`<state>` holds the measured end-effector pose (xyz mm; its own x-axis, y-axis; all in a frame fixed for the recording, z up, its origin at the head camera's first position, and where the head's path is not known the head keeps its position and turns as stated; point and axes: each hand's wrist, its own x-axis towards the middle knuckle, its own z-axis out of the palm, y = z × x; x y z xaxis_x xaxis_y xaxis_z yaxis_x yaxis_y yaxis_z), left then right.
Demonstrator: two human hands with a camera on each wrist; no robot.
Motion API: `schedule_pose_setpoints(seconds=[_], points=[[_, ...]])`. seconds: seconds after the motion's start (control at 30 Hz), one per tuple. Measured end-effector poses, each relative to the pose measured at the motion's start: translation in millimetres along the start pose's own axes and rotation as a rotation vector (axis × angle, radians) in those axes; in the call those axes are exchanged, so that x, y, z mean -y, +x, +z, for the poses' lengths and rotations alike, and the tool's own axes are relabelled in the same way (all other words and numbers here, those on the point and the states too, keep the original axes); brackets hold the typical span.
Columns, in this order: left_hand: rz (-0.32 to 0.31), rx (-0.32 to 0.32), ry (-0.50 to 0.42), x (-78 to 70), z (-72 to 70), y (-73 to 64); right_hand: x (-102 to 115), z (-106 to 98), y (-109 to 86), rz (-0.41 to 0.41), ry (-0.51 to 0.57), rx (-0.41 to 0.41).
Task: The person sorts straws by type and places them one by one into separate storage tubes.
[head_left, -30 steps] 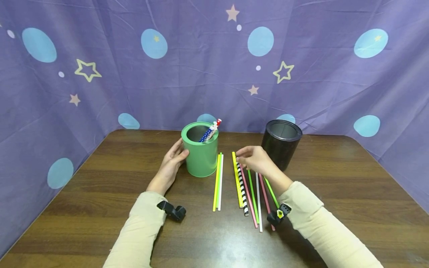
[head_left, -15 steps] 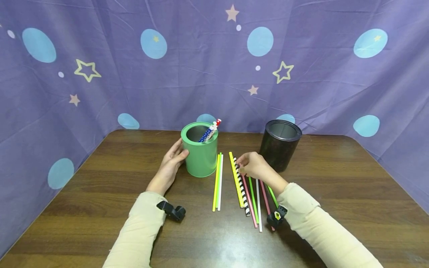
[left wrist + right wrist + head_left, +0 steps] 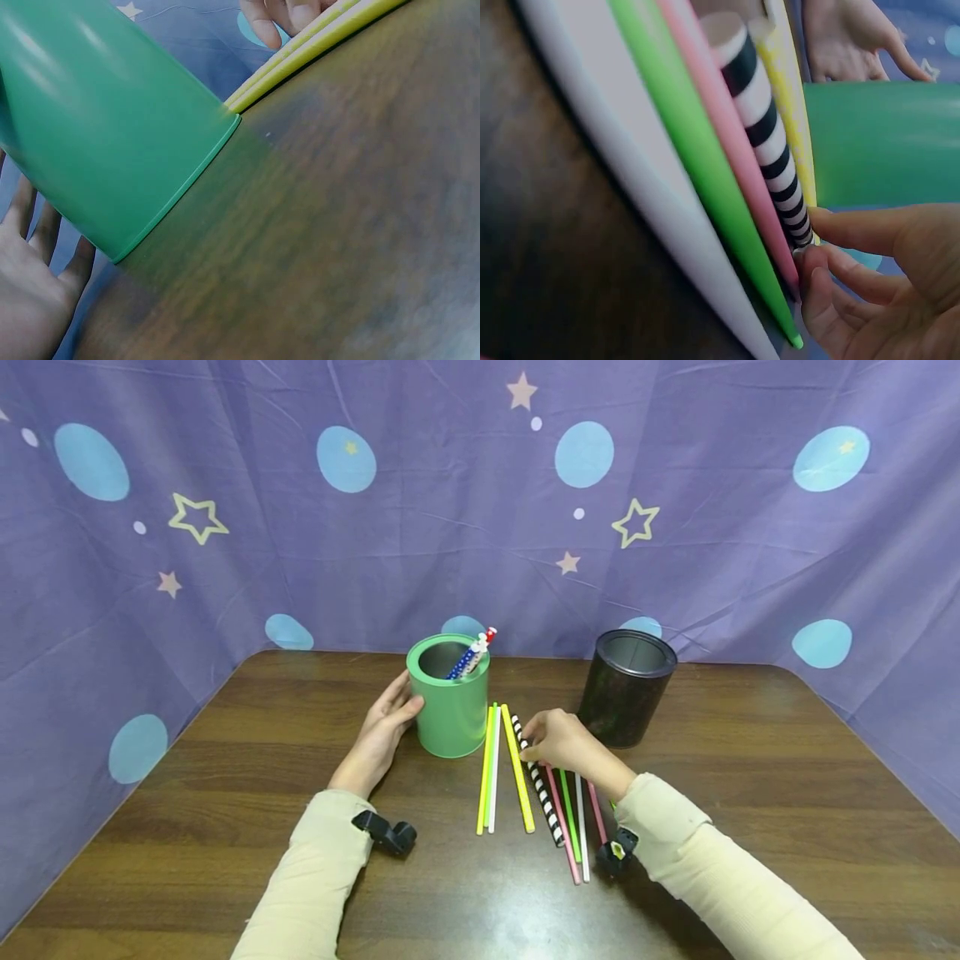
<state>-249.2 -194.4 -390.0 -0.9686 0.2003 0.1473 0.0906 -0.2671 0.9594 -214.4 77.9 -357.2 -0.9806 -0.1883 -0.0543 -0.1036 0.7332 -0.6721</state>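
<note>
In the head view my left hand [image 3: 381, 727] rests against the left side of a green can [image 3: 452, 714], thumb in front. Its fingers look straight and spread along the can in the left wrist view. My right hand [image 3: 562, 742] pinches a black-and-white striped stick [image 3: 545, 800] near its far end, between thumb and fingers, low at the table. Just left of it lies a thick yellow stick [image 3: 518, 770]. To its right a pink stick [image 3: 720, 105], a green stick [image 3: 697, 172] and a white stick [image 3: 630, 165] lie partly under the hand.
A black can [image 3: 628, 687] stands at back right. Several pencil-like sticks [image 3: 467, 660], blue and patterned with white and red tips, lean inside the green can. Beside that can lie thin yellow, green and white sticks [image 3: 489, 768]. The wooden table [image 3: 247, 777] backs onto a purple curtain [image 3: 465, 552].
My right hand has moved left and nearer, shifting the striped stick left. The thick yellow stick has also slid left toward the thin sticks. My left hand and the green can have stayed put.
</note>
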Motion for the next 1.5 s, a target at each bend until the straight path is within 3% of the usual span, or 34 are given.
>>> schedule_pose_setpoints(seconds=[0.23,0.53,0.9,1.17,1.5], points=[[0.001,0.0,0.001,0.3,-0.9,-0.1,5.2,3.4,-1.4,0.017,-0.095,-0.016],[-0.004,-0.005,-0.003,-0.2,0.5,-1.4,4.2,2.0,-1.8,0.055,-0.077,-0.004],[0.01,-0.005,-0.002,1.2,-0.3,-1.1,3.7,-7.7,-2.6,-0.006,0.093,-0.035],[0.019,-0.008,-0.009,1.8,0.7,-0.9,7.3,-13.9,-1.7,-0.083,0.322,-0.056],[0.011,-0.002,-0.004,0.7,0.5,-0.4,18.6,-22.9,-6.1,-0.179,0.525,-0.234]])
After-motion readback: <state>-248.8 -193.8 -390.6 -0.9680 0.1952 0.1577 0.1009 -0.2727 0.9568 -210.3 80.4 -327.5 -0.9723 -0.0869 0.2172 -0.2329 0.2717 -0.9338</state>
